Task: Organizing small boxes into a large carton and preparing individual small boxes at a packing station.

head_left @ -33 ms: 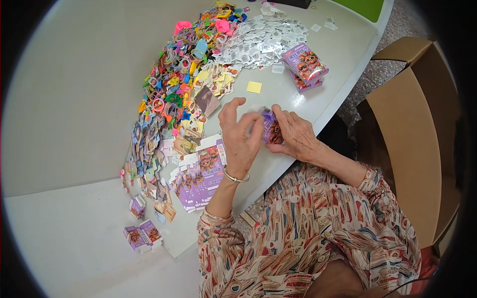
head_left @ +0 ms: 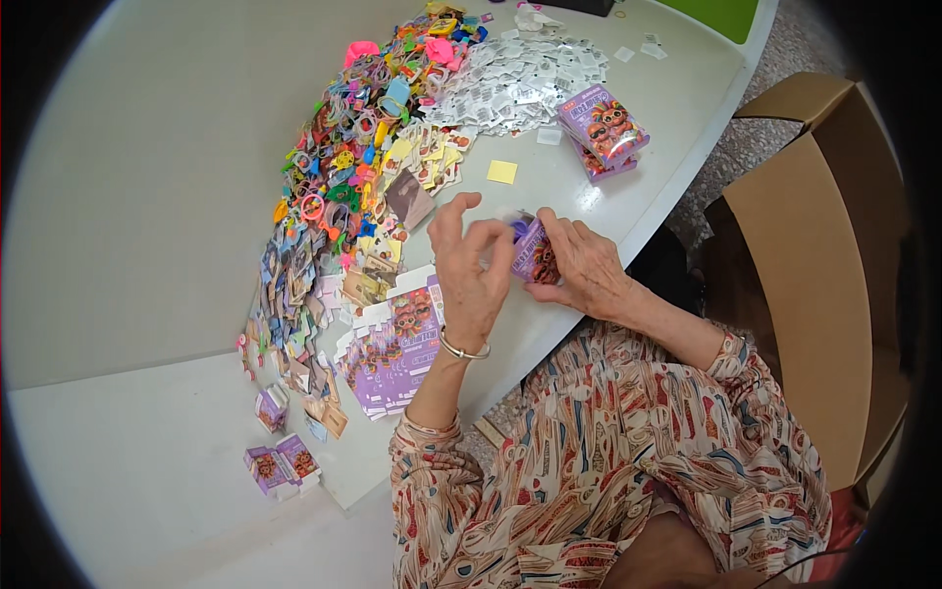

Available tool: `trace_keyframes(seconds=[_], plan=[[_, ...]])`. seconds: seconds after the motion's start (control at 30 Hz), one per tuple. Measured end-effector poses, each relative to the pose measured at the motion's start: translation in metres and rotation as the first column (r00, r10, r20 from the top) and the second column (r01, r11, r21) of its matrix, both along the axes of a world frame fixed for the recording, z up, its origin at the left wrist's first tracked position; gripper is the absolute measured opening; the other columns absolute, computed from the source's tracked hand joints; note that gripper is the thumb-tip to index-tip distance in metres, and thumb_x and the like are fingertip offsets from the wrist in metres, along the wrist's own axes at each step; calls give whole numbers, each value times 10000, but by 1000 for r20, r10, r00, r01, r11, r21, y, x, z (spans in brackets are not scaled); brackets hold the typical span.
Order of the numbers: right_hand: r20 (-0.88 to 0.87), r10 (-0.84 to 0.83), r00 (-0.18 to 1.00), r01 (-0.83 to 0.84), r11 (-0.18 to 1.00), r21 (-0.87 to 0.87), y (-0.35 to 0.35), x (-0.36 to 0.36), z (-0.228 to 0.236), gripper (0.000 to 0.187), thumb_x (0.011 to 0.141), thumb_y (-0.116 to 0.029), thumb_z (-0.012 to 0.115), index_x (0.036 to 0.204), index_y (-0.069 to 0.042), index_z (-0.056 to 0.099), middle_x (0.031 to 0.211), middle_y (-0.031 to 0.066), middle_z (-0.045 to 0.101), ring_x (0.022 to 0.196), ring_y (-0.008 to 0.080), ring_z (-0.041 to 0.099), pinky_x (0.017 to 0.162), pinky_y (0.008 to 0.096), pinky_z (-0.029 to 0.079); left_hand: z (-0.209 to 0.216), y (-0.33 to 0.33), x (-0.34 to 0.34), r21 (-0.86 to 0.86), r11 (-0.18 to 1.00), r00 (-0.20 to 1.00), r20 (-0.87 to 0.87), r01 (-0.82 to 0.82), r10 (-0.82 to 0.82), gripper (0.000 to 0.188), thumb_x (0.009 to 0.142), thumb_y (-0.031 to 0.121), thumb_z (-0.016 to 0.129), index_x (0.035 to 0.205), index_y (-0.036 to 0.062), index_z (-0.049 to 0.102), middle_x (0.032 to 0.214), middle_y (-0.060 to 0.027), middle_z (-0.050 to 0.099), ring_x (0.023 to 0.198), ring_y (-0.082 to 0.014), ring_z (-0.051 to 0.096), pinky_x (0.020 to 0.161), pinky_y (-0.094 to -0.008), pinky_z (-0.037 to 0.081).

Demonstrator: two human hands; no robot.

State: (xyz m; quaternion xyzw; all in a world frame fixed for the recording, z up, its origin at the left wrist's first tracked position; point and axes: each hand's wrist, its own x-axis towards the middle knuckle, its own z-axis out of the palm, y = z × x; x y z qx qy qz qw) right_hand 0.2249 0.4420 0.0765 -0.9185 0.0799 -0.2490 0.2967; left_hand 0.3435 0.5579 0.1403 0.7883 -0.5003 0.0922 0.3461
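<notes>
My right hand (head_left: 586, 270) grips a small purple printed box (head_left: 538, 257) around its right side, above the table's near edge. The box is tilted, and its upper left end looks open, with a whitish flap there. Something purple (head_left: 519, 229) shows at that opening, too small to name. Beside it is my left hand (head_left: 473, 270), with a metal bangle on the wrist. Its thumb and index finger are bent together at the opening, while another finger points upward. Whether those fingertips hold anything is hidden.
Flat purple cartons (head_left: 397, 358) lie left of my left wrist. Beyond spread colourful trinkets (head_left: 358, 147), cards (head_left: 432, 157) and white packets (head_left: 520, 83). Purple boxes (head_left: 606, 128) are stacked at the right; an open cardboard carton (head_left: 795, 255) stands beside the table. A yellow slip (head_left: 502, 173) lies ahead.
My left hand has shifted slightly left, away from the box. More of the box's open end and the purple thing there now shows. My right hand keeps its grip.
</notes>
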Motion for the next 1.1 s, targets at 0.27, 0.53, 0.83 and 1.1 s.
trace_keyframes(seconds=[0.27,0.53,0.83,1.1], plan=[[44,27,999,-29,998,54,3,-3,-3,873,624,-279,828,1271,50,343,954,176,550,871,325,595,712,393,499,15,5,9,214,956,978,23,200,-209,155,713,31,666,865,50,687,1214,-162,519,1175,-369,443,982,-448,339],[-11,31,999,-29,990,135,-3,-3,6,935,652,-281,828,1347,7,271,1035,187,545,914,339,604,705,406,512,20,29,8,-106,991,774,-633,-80,-5,195,916,56,576,1105,30,613,1099,-73,618,975,-149,593,842,-276,480],[-55,97,994,-94,994,50,0,0,8,865,631,-229,817,1313,-11,331,1113,188,513,912,347,596,742,407,502,-1,18,3,65,995,454,-891,69,27,262,940,132,573,1162,-5,563,933,-27,635,830,-93,593,722,-238,497],[190,50,980,-61,997,52,2,8,-8,881,610,-217,794,1326,-14,323,1055,182,506,856,356,568,748,432,475,-16,14,-26,-31,996,983,-162,88,-92,348,934,105,558,1257,-24,536,1040,-120,679,904,-138,624,804,-297,503]])
